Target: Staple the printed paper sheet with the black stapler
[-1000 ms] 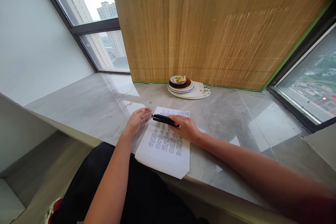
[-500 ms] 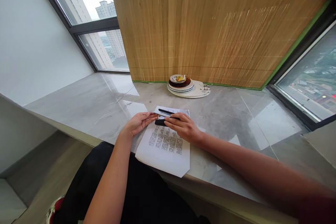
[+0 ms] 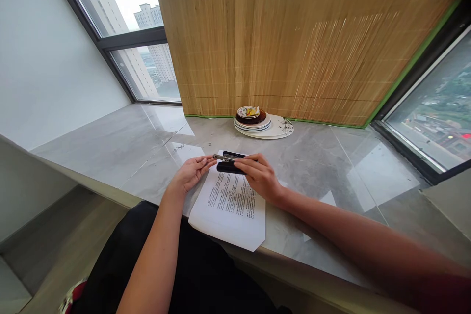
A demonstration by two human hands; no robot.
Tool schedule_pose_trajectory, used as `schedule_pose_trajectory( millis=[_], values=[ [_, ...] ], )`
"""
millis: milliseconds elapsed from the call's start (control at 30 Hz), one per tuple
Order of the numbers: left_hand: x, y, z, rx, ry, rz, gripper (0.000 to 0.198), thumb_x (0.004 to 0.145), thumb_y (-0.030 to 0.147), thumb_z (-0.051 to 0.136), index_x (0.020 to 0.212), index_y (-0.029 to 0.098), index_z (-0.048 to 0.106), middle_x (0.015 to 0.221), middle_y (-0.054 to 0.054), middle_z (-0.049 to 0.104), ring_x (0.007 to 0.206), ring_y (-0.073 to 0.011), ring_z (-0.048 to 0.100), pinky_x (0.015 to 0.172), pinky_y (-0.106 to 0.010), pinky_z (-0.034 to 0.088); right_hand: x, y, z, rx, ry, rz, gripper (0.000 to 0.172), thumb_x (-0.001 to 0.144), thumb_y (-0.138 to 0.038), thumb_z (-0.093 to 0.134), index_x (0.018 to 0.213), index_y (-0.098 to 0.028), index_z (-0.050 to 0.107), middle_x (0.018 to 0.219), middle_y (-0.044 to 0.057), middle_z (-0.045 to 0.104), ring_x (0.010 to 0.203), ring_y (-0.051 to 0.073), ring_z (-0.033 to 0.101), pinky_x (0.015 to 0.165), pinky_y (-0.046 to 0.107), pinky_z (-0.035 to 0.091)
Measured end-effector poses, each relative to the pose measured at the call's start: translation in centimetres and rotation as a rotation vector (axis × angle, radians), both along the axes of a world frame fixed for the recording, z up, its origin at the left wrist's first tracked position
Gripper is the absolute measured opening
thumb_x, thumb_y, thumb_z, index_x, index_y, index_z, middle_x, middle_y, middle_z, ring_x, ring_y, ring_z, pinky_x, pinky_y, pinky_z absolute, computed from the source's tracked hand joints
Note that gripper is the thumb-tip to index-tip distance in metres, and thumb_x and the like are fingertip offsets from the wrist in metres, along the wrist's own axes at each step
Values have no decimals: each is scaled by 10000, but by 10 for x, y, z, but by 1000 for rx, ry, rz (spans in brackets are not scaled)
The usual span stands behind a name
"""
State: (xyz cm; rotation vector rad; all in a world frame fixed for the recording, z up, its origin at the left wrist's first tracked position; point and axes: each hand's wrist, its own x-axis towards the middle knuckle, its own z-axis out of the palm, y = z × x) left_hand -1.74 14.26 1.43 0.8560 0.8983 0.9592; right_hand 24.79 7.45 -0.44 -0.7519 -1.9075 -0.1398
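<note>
A printed sheet of paper (image 3: 231,208) lies on the grey marble ledge (image 3: 316,167), one corner hanging over the front edge. My right hand (image 3: 259,176) is closed on a black stapler (image 3: 228,163) that sits at the paper's far left corner, its metal jaw pointing left. My left hand (image 3: 191,172) rests at the paper's left edge, fingers stretched flat with the tips close to the stapler's jaw.
A stack of plates (image 3: 263,122) with a small patterned dish on top stands against a bamboo blind (image 3: 294,34) at the back. Windows flank the blind left and right. My dark-clothed lap is below the ledge.
The stapler was held flat over the paper with its orange end showing; my right hand has turned it and set it onto the paper's top left corner. My left hand stayed at the paper's edge.
</note>
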Motion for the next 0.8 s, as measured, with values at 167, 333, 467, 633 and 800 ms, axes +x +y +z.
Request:
schedule_pose_trajectory(
  millis=[167,333,467,633,800],
  values=[
    [-4,6,0,209,32,292,135,925,99,697,1054,79,729,1119,-155,761,1098,-193,736,1037,-281,580,-5,2,2,-461,286,-83,331,786,-137,759,1090,-266,784,995,28,790,876,232,703,837,396,586],
    [1,-4,10,346,107,154,451,812,353,859,1181,140,712,852,-67,779,752,-137,742,621,-172,578,-4,10,-6,-690,238,-50,339,730,-126,787,1047,-247,789,969,30,790,867,242,728,837,396,591],
    [6,-18,21,473,204,38,541,750,446,888,1171,160,704,569,-13,688,602,-144,681,409,-139,372,-7,3,0,-463,87,-76,429,795,-196,797,1211,-240,703,1157,95,746,1091,306,679,944,493,573],
    [15,-36,29,552,208,-143,552,649,478,937,1049,173,709,730,-64,771,368,-65,478,317,-162,260,-24,-28,20,-22,-47,76,384,947,-169,663,1310,-277,605,1359,93,668,1269,260,616,1070,464,530],
    [33,-49,26,569,185,-324,505,628,463,950,958,180,694,667,-49,748,373,-101,525,330,-186,349,-29,-40,20,98,-93,96,213,959,-135,647,1113,-277,685,1157,50,755,992,221,696,911,402,599]
  ],
)
